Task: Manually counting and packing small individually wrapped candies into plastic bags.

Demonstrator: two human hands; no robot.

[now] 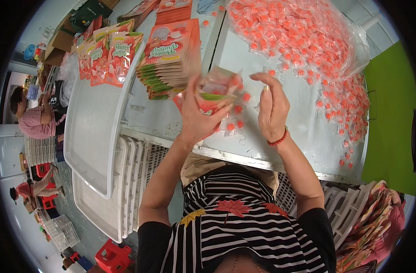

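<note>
My left hand [201,109] is wrapped round a candy pouch [212,98], pink and green, held with its mouth open over the table. Beside it on the right, my right hand [272,107] is raised with its fingers apart and nothing seen in it; a red bracelet circles the wrist. Several wrapped pink candies [238,109] lie or hang between the two hands, some blurred. To the left of my left hand stands a tall stack of flat pouches [165,54]. A large heap of wrapped pink candies [294,32] covers the far right of the table.
A white mesh tray [92,123] at the left holds filled pouches [119,57] at its far end. More trays [99,200] are stacked beneath it. A green panel [392,113] borders the table's right side. Red stools [112,255] and other people [37,120] are farther left.
</note>
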